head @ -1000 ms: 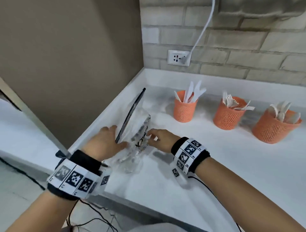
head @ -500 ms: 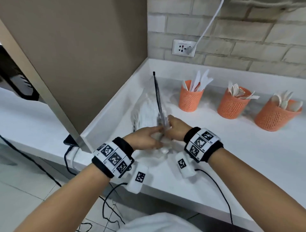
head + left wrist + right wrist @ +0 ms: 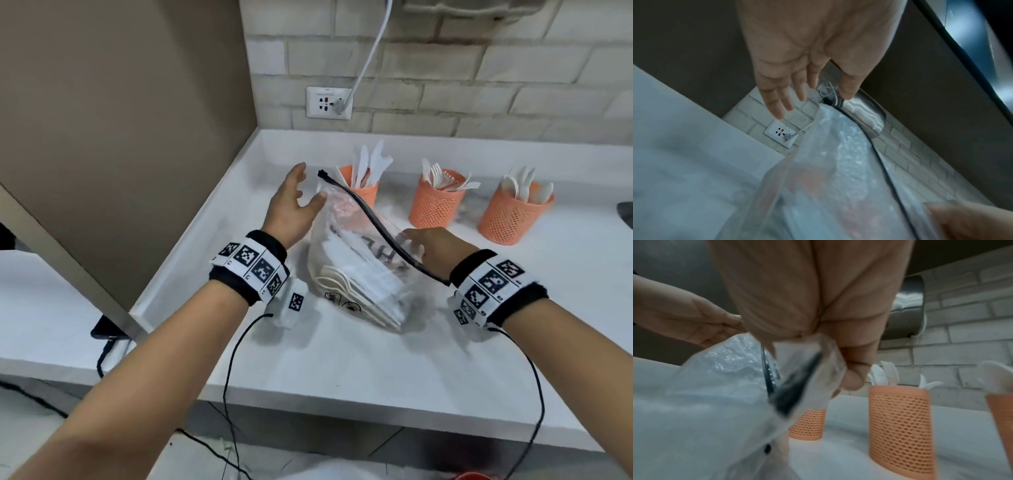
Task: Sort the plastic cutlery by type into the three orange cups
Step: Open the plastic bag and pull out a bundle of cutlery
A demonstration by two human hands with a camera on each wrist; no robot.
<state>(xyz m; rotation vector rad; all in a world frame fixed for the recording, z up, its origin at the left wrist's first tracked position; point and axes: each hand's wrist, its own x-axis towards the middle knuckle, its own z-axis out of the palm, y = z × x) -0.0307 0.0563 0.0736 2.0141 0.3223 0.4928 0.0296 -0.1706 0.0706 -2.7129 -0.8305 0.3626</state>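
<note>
A clear zip bag [image 3: 356, 274] with a black zip strip [image 3: 373, 222] lies on the white counter [image 3: 376, 359], with white items inside. My right hand [image 3: 424, 246] pinches the bag's zip edge [image 3: 807, 369]. My left hand [image 3: 291, 202] hovers open beside the bag's far end, fingers spread [image 3: 789, 91], holding nothing. Three orange mesh cups stand behind: the left cup [image 3: 363, 188] holds knives, the middle cup [image 3: 438, 202] forks, the right cup [image 3: 510, 216] spoons. In the right wrist view two cups [image 3: 900, 426] show close behind the bag.
A brown panel [image 3: 120, 120] walls the counter's left side. On the brick wall behind, a white cord is plugged into a socket [image 3: 329, 102]. A steel dispenser [image 3: 906, 308] hangs on the wall above the cups. Black cables [image 3: 233, 370] trail from my wrists over the front edge.
The bag has gone from held upright between both hands to lying on the counter. My left hand let go and moved to the bag's far end; my right hand still holds the zip edge.
</note>
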